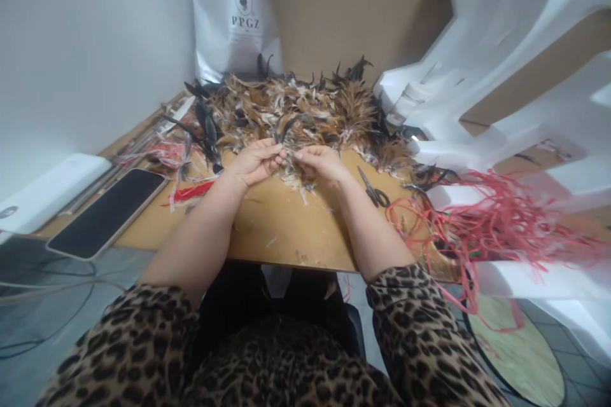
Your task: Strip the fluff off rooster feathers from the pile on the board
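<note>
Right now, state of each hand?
Left hand: closed, apparently pinching a dark feather.
Right hand: closed in a pinch; whether it holds anything cannot be told.

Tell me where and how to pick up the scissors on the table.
Grip the scissors by the dark handles, probably best from above and the near right side. They lie flat, handles towards the person and blades pointing away to the left, so this keeps fingers off the blades. Mind the red strands close to the handles.
</note>
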`<state>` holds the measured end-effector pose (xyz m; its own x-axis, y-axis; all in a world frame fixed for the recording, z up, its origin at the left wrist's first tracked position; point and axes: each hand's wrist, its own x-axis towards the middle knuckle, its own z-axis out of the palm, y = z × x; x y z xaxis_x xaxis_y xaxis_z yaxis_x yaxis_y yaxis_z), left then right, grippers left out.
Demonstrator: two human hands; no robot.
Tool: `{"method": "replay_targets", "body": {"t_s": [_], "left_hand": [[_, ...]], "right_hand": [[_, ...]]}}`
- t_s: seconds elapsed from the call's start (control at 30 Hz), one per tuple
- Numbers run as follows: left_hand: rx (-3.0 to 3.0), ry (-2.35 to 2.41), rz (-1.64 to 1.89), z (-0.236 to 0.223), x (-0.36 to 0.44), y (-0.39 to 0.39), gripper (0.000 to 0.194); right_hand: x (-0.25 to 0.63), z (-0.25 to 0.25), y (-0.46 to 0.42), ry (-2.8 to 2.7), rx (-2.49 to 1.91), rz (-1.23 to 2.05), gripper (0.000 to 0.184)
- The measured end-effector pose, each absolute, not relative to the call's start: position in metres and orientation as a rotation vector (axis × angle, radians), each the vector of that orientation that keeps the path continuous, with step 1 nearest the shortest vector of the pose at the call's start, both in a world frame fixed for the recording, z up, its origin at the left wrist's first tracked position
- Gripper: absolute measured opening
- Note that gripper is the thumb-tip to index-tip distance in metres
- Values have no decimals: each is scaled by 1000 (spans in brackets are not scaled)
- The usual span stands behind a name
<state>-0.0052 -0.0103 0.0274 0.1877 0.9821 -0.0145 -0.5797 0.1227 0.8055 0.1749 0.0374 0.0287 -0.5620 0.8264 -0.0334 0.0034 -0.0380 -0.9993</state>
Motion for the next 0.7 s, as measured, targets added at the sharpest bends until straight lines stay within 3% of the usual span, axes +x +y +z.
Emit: {"method": "replay_targets", "body": {"t_s": [0.27,0.47,0.7], "left_hand": [[817,657,1313,21,-5,-4,6],[762,870,1320,20,1,-2,7],[839,895,1267,17,8,-4,10]], "right_hand": [[167,34,26,-1537,-803,1918,31],[163,33,32,-1142,-826,1792,36],[153,26,29,-1096,-837,1663,37]]}}
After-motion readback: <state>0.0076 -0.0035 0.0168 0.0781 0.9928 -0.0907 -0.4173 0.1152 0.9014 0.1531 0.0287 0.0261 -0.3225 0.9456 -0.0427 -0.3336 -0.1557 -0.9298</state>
